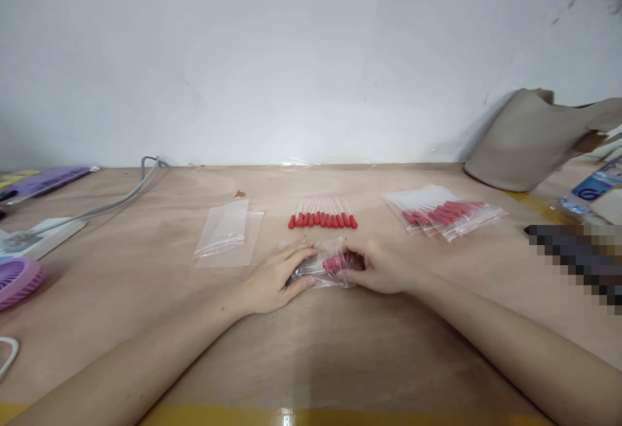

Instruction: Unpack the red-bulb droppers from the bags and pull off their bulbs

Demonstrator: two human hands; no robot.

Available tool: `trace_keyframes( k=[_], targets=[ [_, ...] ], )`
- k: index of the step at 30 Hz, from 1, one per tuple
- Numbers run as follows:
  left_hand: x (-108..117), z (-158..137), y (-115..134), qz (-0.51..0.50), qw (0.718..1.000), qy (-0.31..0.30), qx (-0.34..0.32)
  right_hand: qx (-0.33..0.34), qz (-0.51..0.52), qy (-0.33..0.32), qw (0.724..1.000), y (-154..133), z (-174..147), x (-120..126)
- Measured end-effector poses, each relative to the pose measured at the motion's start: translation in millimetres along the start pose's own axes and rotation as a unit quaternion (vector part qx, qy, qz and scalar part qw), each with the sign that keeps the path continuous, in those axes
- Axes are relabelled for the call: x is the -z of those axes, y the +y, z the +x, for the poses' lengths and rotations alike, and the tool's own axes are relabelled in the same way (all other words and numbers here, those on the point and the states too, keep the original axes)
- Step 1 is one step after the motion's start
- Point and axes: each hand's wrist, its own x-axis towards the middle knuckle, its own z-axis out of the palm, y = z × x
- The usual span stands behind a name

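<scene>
Flat bags (221, 228) lie beyond the left hand (276, 277), which rests half open on a clear bag (334, 265); red-tipped pieces (323, 220) line up beyond; the right hand (381, 267) pinches its right end; packed bags (444, 212) lie beyond, rightward.

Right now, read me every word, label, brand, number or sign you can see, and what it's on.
No text can be read.
Bottle, far right: a mark on its blue label, too blurred to read.
Dark object, right: pixelated, unreadable.
Clear bags: none legible.
</scene>
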Motion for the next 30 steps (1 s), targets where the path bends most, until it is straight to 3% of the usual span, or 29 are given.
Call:
trace_keyframes(
  k=[5,10,14,19,24,27,30],
  targets=[
    [0.4,-0.7,0.0,0.001,1.0,-0.002,0.002,-0.067,0.169,0.005,0.983,19.4,-2.4,4.2],
    [-0.2,0.0,-0.4,0.005,1.0,-0.008,0.004,-0.096,0.342,0.004,0.935,34.0,-7.7,9.4],
    [0.2,-0.4,-0.1,0.008,1.0,-0.004,0.002,-0.111,0.371,-0.011,0.922,37.1,-8.0,11.2],
    [-0.1,-0.5,-1.1,0.014,1.0,-0.006,0.002,-0.133,0.298,0.04,0.944,29.9,-10.0,46.5],
    [-0.5,0.3,-0.6,0.01,1.0,0.001,-0.006,-0.156,0.181,0.21,0.948,24.5,-17.2,93.3],
    [-0.1,0.2,0.5,0.011,1.0,0.0,-0.002,-0.094,0.084,0.317,0.94,36.7,-13.1,90.3],
    [0.5,0.2,0.9,0.012,1.0,-0.002,-0.001,-0.034,-0.108,0.348,0.931,57.7,-2.8,69.2]
  ],
)
